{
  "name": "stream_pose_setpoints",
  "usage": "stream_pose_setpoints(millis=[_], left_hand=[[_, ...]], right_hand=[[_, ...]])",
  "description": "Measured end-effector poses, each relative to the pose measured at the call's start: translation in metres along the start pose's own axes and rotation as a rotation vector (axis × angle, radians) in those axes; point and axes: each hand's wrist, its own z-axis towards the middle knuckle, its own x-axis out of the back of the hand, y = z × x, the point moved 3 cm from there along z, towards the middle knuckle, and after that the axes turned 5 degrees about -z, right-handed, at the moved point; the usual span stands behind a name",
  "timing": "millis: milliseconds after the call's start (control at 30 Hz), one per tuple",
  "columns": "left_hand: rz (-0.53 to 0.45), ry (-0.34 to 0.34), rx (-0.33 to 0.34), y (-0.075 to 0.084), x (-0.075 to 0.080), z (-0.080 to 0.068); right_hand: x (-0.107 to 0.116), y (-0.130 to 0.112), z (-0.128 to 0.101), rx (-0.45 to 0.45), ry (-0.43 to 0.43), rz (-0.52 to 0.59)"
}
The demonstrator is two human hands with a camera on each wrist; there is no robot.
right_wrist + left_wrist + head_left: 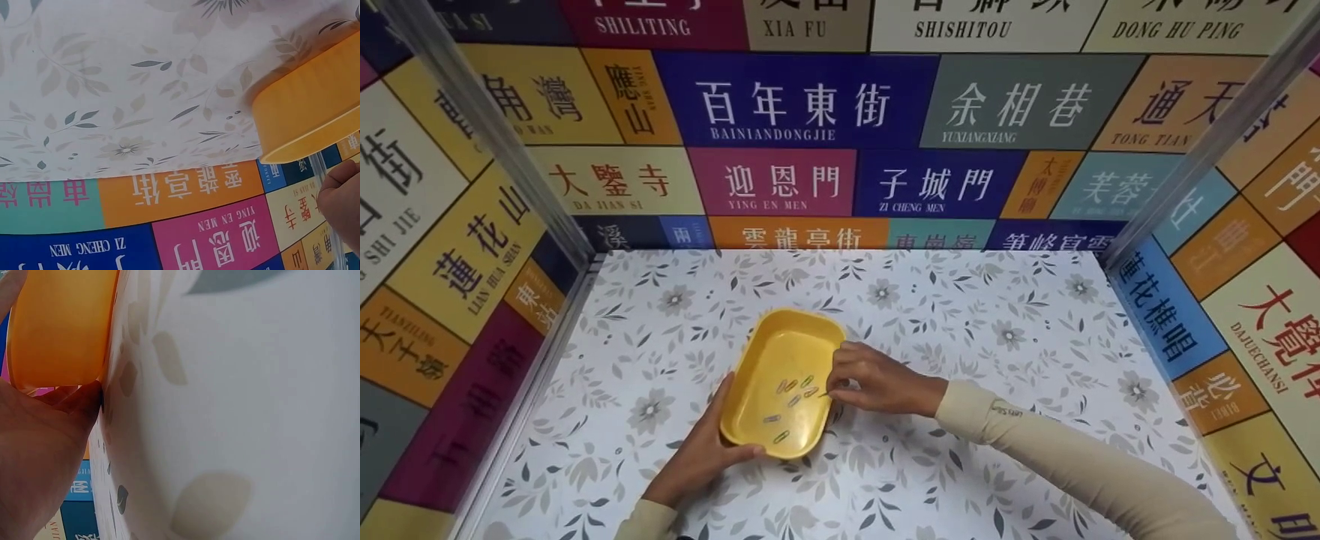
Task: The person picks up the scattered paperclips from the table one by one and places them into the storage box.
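Observation:
A yellow plastic tray (pixel 757 352) with rounded corners lies at a slight angle on the table. Several coloured paper clips (pixel 793 400) are scattered over its bottom, mostly in the near half. The left hand (pixel 701 454) grips the tray's near left corner, thumb at the near rim and fingers along the left wall; the left wrist view shows this hand (pixel 42 444) against the tray's outer wall (pixel 62 332). Over the right rim, the right hand (pixel 877 379) has curled fingers and pinches a small thin paper clip (pixel 823 394), mostly hidden by the fingertips.
A white tabletop (pixel 1005 390) with a grey leaf and flower pattern spreads around the tray. Upright panels with colourful place-name signs (pixel 795 101) enclose it at the back, left and right. Clear corner strips (pixel 1185 172) join the panels.

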Motion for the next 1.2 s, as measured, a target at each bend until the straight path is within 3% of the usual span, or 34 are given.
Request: stream_pose_setpoints(millis=[167,467,767,1200], left_hand=[[0.011,0.008,0.014,0.001,0.0,-0.001],[-0.058,-0.002,-0.028,0.001,-0.001,0.0],[-0.067,-0.009,-0.018,0.002,-0.001,0.0],[-0.024,-0.007,-0.041,0.001,0.0,0.0]], right_hand=[[-0.004,-0.001,0.006,-0.007,-0.017,-0.001],[-0.011,0.003,0.019,0.011,-0.029,-0.015],[-0.017,0.008,0.031,-0.039,-0.049,-0.019],[-0.025,0.013,0.046,-0.087,-0.105,-0.002]])
